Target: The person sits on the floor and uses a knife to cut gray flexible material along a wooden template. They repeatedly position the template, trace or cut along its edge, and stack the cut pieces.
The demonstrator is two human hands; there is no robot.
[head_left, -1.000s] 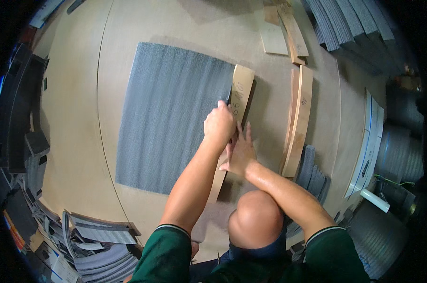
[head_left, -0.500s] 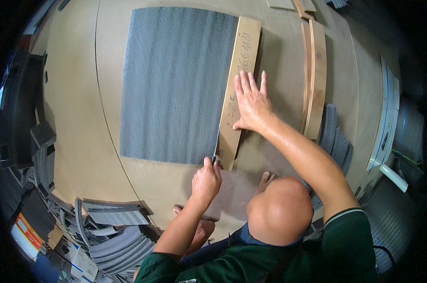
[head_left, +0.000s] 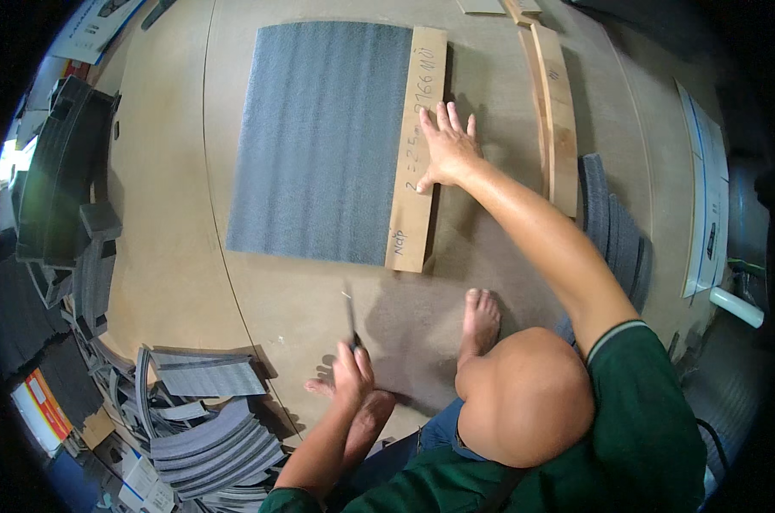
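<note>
Near the grey sheet [head_left: 323,141], left grip [head_left: 353,374] clasps a knife [head_left: 351,318]; right grip [head_left: 450,156] lies splayed on a board [head_left: 407,218].

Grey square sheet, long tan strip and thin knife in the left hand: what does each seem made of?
Grey square sheet: matte foam, apparently, from its finely pebbled, softly banded surface. Long tan strip: smooth wood or fibreboard, being flat and crisp-edged. Thin knife: probably metal blade, by its slim shape; blur hides the finish.
</note>
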